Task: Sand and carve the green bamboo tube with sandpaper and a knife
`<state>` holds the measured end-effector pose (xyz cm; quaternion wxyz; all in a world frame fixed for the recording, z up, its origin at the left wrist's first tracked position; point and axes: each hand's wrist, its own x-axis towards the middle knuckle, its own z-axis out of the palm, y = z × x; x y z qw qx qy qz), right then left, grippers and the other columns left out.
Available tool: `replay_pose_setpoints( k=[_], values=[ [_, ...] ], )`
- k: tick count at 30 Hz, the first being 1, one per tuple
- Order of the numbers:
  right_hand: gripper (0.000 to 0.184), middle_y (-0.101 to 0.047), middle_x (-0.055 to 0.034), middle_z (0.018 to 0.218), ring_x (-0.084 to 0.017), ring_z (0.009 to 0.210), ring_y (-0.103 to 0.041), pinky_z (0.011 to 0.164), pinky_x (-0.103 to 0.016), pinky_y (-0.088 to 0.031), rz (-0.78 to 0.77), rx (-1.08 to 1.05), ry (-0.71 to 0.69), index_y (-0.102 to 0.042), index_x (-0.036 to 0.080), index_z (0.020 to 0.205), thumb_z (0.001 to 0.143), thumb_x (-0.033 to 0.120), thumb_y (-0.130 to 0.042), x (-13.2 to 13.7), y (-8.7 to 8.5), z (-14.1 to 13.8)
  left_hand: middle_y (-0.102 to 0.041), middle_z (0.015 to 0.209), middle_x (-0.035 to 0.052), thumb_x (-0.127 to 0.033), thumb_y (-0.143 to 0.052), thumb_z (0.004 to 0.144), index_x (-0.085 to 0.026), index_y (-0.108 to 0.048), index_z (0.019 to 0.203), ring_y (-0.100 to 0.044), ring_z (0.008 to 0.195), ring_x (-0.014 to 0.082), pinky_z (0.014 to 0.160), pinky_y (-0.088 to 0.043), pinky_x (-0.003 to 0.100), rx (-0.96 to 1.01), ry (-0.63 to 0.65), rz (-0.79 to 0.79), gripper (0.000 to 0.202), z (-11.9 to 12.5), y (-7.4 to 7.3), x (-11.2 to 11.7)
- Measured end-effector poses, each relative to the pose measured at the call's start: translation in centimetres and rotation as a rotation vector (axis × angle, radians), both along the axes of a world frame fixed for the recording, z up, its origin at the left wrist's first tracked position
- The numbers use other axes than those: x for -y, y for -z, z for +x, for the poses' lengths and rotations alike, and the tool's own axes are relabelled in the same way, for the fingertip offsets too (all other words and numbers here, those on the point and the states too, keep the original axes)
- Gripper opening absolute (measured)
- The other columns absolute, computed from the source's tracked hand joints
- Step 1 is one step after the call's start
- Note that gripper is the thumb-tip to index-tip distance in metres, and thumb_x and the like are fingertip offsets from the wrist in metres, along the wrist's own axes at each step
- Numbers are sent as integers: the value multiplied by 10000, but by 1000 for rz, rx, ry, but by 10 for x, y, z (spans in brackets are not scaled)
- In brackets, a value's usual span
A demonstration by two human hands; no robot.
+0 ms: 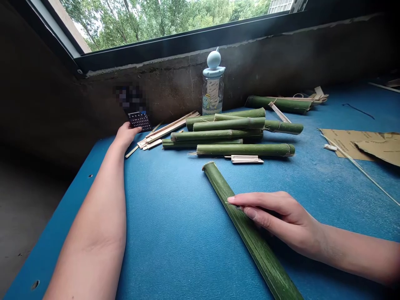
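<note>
A long split green bamboo stalk (218,183) lies diagonally on the blue table (175,233). My right hand (275,218) rests on its middle, fingers stretched out flat along it. My left hand (126,134) reaches far to the back left and touches a dark phone-like device (139,120) leaning at the wall; its fingers are partly hidden. Next to that hand lie pale bamboo strips (165,130).
A pile of green bamboo pieces (231,135) lies at the back centre, with a clear bottle with a light-blue lid (213,89) behind it. More bamboo (281,103) lies far right. Brown paper sheets (359,143) and a thin stick (362,171) sit at the right edge.
</note>
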<state>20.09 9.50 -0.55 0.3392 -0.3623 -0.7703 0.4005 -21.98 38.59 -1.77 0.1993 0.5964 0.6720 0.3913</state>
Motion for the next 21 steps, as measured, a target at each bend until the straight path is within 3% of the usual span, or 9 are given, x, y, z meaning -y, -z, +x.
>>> replay_pose_setpoints(
  k=[12,17,21],
  values=[
    [314,-747,1,1130,-137,989,-708,785,-185,-525,10,8,0,-649,303,1245,990,220,-485,2,1,2,-633,1107,76,-277,-668,934,-125,-623,1124,-630,1005,216,904,-529,425,-38,-36,-30,248,1,-4,2],
    [353,-758,-36,943,-134,779,-695,694,-226,-520,200,173,-41,-637,217,1289,981,192,-467,-8,1,6,-634,1097,75,-292,-641,954,-124,-627,1116,-637,968,203,866,-545,399,-6,-48,-50,233,-2,-9,5],
    [323,-750,-38,1136,-162,1018,-707,864,-237,-540,135,187,87,-674,215,1236,986,222,-470,-19,0,8,-631,1083,78,-352,-598,981,-124,-619,1120,-639,935,194,843,-548,388,23,-102,-43,267,-6,-6,0]
  ],
)
